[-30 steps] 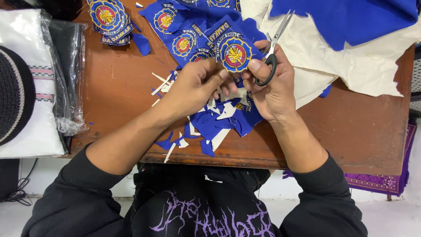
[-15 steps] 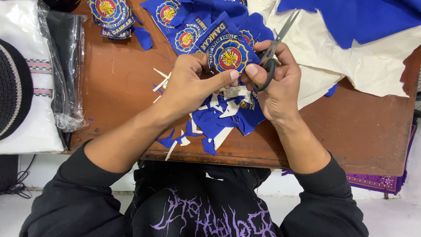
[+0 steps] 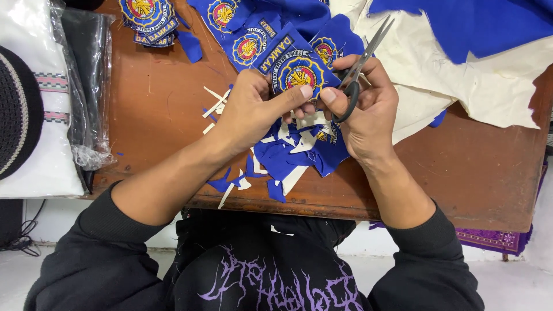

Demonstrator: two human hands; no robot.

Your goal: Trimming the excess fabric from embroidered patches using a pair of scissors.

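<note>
Left hand (image 3: 250,109) is curled in, thumb and fingers pinching a blue embroidered patch (image 3: 299,72) with a round gold and red crest, holding it up just above the wooden table (image 3: 478,173). The fingers go under the cloth, so only the thumb and knuckles show. Right hand (image 3: 368,112) sits just beside it, thumb tips of both hands nearly touching. It is closed through the dark loops of the scissors (image 3: 360,63), and the blades point up and away from the knuckles, set slightly apart. Whether the blades touch the patch's edge is hard to tell, as the thumb covers the spot where they meet the cloth.

Below both palms lies a heap of blue and white offcuts (image 3: 288,152), partly hidden by the wrists. Beyond the left hand's fingers, more uncut patches (image 3: 245,34) on blue cloth, cut off by the top edge. Beyond the right hand, cream backing fabric (image 3: 461,75) with blue fabric over it. Far out past the left forearm, a clear plastic bag (image 3: 83,86) and a folded white garment (image 3: 40,132), only half in view.
</note>
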